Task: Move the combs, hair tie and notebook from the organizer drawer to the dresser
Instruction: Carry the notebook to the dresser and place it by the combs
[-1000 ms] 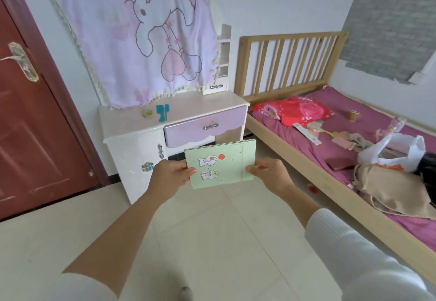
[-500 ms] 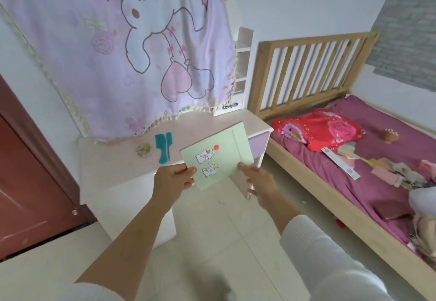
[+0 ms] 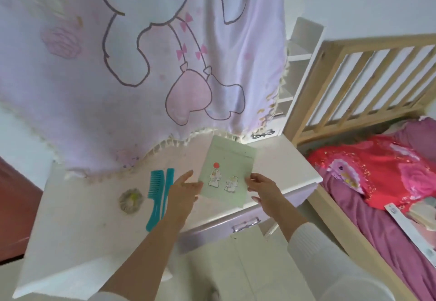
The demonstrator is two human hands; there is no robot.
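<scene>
A pale green notebook (image 3: 227,171) with small cartoon figures and a red dot is over the right part of the white dresser top (image 3: 77,220). My left hand (image 3: 182,192) grips its left edge and my right hand (image 3: 262,188) grips its lower right corner. I cannot tell whether the notebook touches the surface. Two teal combs (image 3: 158,197) lie side by side on the dresser, just left of my left hand. A greenish hair tie (image 3: 131,200) rests further left.
A pink cartoon blanket (image 3: 141,64) hangs over the back of the dresser. A lilac drawer with a metal handle (image 3: 245,222) is below the top. A wooden bed (image 3: 354,234) with purple sheet and red pillow stands at the right.
I have stepped closer to the dresser. Both hands carried the notebook forward, from in front of the drawer to over the dresser top, next to the combs.
</scene>
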